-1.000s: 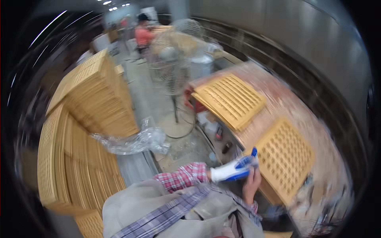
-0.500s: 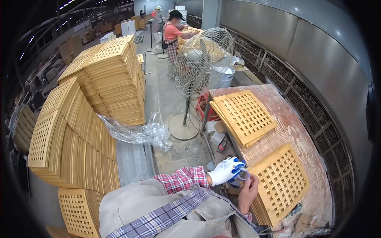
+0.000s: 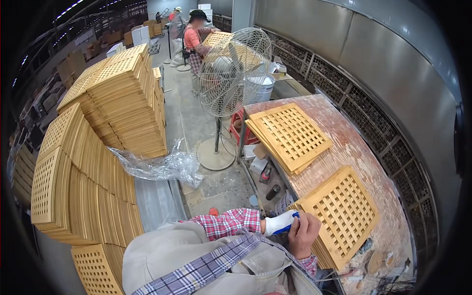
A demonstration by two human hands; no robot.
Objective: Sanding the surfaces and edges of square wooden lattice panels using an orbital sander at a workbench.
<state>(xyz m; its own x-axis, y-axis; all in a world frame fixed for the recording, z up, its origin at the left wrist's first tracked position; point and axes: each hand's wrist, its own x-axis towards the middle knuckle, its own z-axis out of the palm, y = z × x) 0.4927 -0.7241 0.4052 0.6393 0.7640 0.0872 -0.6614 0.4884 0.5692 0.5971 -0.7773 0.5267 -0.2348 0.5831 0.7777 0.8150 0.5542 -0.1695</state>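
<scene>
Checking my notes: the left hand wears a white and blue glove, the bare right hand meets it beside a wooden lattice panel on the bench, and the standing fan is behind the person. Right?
Not quite. The head view shows the fan ahead of the person, beyond the bench. The rest holds: gloved left hand, bare right hand, lattice panel.

Left hand has a white knit glove on with blue coating on the palm side, right hand is bare. Both sleeves are red-and-white plaid flannel. Over that there's a beige apron or vest thing, with a grey-blue checked strap running across the chest.
</scene>
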